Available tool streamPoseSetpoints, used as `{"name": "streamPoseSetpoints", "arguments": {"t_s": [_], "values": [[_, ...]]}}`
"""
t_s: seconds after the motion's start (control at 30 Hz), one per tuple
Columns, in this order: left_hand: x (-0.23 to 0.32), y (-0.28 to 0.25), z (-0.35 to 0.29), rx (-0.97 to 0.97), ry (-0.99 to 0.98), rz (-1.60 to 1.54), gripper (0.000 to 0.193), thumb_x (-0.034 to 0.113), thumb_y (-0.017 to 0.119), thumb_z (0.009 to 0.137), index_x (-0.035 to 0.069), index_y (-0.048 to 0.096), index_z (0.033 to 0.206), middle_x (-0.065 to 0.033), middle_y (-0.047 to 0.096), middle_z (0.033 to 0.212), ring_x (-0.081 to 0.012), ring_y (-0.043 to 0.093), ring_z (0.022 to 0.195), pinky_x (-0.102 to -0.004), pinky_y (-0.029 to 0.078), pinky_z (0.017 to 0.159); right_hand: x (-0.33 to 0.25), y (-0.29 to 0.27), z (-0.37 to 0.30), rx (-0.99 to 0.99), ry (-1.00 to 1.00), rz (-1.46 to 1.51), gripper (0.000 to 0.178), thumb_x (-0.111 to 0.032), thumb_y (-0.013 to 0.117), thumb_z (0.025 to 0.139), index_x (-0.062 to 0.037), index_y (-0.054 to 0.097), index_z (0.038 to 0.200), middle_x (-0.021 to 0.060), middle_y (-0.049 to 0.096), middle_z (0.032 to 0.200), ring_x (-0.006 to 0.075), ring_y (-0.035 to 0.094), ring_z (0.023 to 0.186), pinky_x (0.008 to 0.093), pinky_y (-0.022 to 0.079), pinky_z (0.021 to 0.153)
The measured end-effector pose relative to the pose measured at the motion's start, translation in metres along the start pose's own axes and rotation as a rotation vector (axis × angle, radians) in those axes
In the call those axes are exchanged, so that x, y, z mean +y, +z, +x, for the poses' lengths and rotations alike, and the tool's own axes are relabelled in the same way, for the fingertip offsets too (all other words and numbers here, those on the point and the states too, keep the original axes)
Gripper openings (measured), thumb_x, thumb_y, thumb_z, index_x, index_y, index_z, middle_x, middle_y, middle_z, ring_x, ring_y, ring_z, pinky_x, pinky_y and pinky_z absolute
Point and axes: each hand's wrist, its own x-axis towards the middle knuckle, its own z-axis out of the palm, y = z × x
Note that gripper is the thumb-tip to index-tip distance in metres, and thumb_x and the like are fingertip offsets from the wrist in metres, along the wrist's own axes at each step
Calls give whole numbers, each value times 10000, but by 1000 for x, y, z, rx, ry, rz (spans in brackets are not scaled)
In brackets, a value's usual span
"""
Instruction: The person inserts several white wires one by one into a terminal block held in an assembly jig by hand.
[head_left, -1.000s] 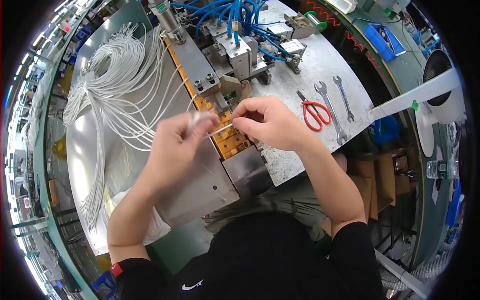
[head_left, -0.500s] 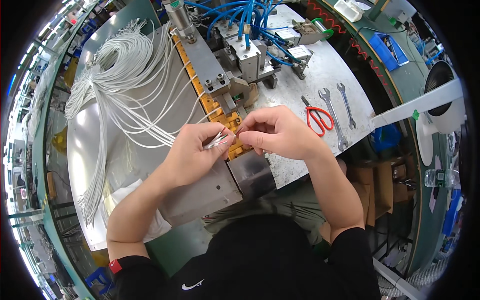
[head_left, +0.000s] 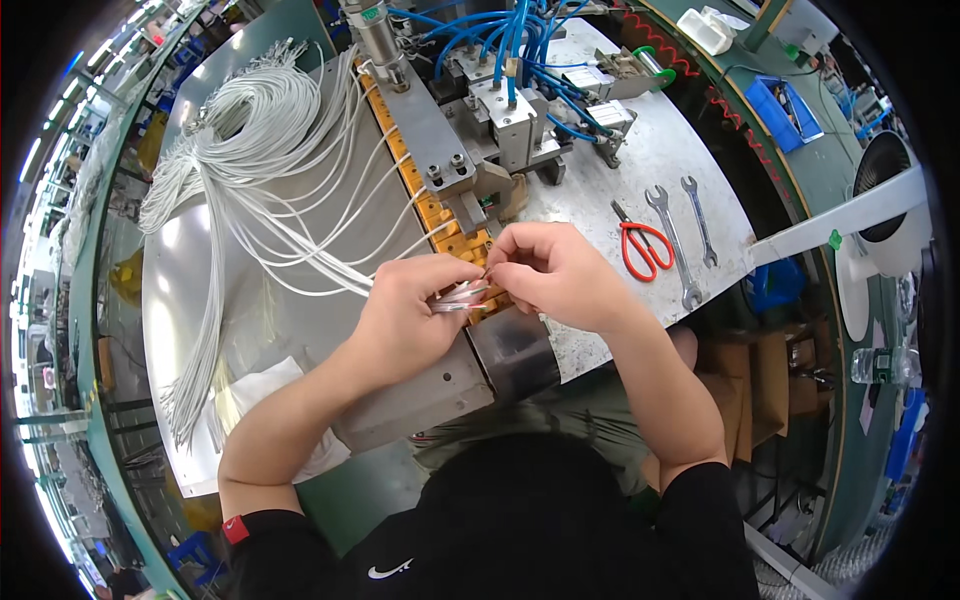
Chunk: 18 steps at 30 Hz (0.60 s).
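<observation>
My left hand (head_left: 408, 318) is closed around several white cable ends (head_left: 460, 298), whose stripped tips show small coloured wires. Against its fingertips, my right hand (head_left: 565, 280) pinches at a thin wire end, mostly hidden by the fingers. Both hands meet above the near end of an orange slotted rail (head_left: 428, 208). White cables (head_left: 330, 262) run from the left hand back to a large coiled bundle (head_left: 265, 110) on the metal table. Other cables from that bundle lead to slots along the rail.
Beyond my hands stands a metal fixture (head_left: 515, 130) with blue air tubes (head_left: 515, 40). Red-handled scissors (head_left: 645, 250) and two wrenches (head_left: 675, 250) (head_left: 700, 225) lie to the right. White cloth or paper (head_left: 285, 380) is by my left forearm. A fan (head_left: 885, 190) stands far right.
The whole view has shifted slightly, so the table appears a little farther right. My left hand has turned a bit, its fingers closer over the cable ends; the right hand still pinches beside it.
</observation>
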Motion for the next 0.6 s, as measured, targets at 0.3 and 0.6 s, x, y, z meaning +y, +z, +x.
{"name": "streamPoseSetpoints", "arguments": {"t_s": [0.3,0.6], "values": [[2,-9,1,-217,-159,-156,123,77,656,810,-10,665,896,-121,608,732,-237,572,647,-322,442,605,-1,-13,1,-179,-98,-205,92,-66,598,851,5,604,793,0,564,645,47,489,545,200,373,494],[-11,-8,6,-110,32,371,78,57,658,801,-3,630,843,-144,590,751,-315,565,677,-374,440,606,27,-31,17,-28,195,-73,163,-125,596,860,10,621,772,23,549,591,70,462,503,242,357,483]]}}
